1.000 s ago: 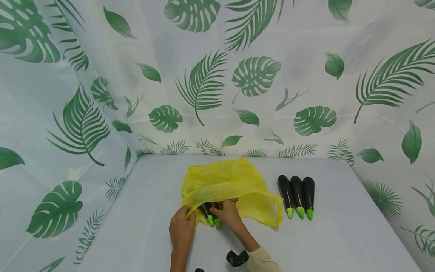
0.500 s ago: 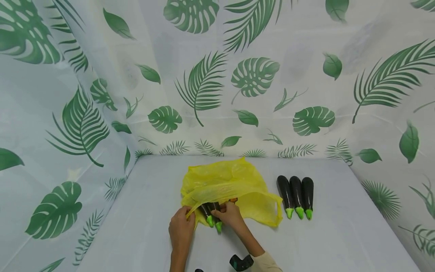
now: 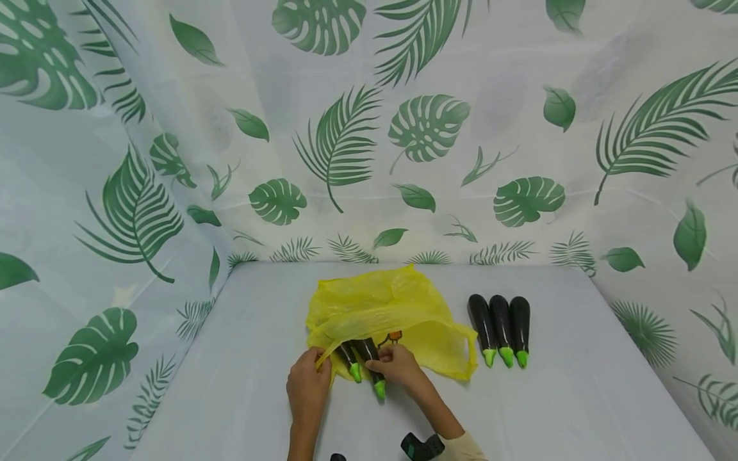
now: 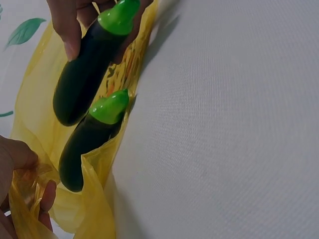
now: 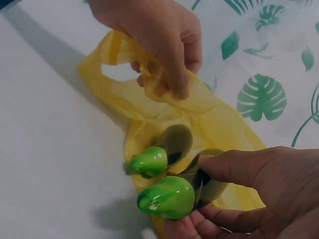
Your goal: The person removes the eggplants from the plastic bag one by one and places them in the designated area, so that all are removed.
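Note:
A yellow plastic bag point(image 3: 380, 294) lies on the table with its mouth facing me. My left hand point(image 3: 309, 384) pinches the bag's edge at the left of the mouth, also seen as a hand point(image 5: 159, 40) in the right wrist view. My right hand point(image 3: 399, 368) grips a dark eggplant point(image 3: 368, 352) with a bright green stem end, thumb on one side and fingers under it. Its green end sticks out past the bag's mouth, while its far end is hidden under the plastic. Beside it a second eggplant point(image 4: 82, 149) lies in the mouth of the bag.
Three more eggplants point(image 3: 500, 330) lie side by side on the white table point(image 3: 553, 410), right of the bag. A black curved object point(image 3: 423, 446) sits by my right sleeve. Behind the table hangs a leaf-patterned sheet point(image 3: 346, 224).
The gripped eggplant has slid toward me, farther out of the bag, with my right hand moving back and slightly right. My left hand stays at the bag's edge.

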Available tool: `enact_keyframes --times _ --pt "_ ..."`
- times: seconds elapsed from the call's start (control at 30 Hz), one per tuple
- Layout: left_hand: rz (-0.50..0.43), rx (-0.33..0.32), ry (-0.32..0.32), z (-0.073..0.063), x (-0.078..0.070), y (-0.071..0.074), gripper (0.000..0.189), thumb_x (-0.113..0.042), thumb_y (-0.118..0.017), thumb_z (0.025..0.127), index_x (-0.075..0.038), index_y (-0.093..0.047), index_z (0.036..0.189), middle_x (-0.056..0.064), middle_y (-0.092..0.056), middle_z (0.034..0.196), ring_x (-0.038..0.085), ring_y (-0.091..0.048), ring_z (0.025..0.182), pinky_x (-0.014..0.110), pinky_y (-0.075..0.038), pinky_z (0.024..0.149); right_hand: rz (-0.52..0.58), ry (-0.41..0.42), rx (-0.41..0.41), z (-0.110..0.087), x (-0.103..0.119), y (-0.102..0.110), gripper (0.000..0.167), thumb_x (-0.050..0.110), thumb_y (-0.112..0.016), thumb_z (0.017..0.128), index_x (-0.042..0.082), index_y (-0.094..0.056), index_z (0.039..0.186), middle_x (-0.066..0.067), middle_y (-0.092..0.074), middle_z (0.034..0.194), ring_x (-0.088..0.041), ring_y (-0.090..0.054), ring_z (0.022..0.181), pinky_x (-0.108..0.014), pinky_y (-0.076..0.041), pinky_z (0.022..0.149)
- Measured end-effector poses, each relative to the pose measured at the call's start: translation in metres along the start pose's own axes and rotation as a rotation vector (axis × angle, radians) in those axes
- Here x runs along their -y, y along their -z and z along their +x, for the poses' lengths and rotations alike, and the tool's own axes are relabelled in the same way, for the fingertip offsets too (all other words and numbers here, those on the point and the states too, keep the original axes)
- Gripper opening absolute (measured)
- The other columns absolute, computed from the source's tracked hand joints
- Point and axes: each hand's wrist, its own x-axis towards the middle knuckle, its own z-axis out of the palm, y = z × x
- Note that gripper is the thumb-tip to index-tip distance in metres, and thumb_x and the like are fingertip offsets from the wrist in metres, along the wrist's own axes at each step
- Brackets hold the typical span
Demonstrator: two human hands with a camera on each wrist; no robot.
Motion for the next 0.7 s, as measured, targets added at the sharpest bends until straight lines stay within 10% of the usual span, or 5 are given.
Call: enact_keyframes --times 0.7 --pt "0.015 0.009 0.021 0.000 -0.001 -0.002 0.005 -0.010 -0.072 0.081 -0.008 -0.072 0.086 0.004 -0.071 0.080 0.020 -0.068 0.072 0.037 -0.054 0.062 0.057 0.016 0.333 -0.032 0.002 0.037 0.041 0.016 -0.072 0.086 -0.006 -0.061 0.120 -0.009 -0.061 0.094 -0.015 -0.058 0.076 -0.035 -0.053 0.062"
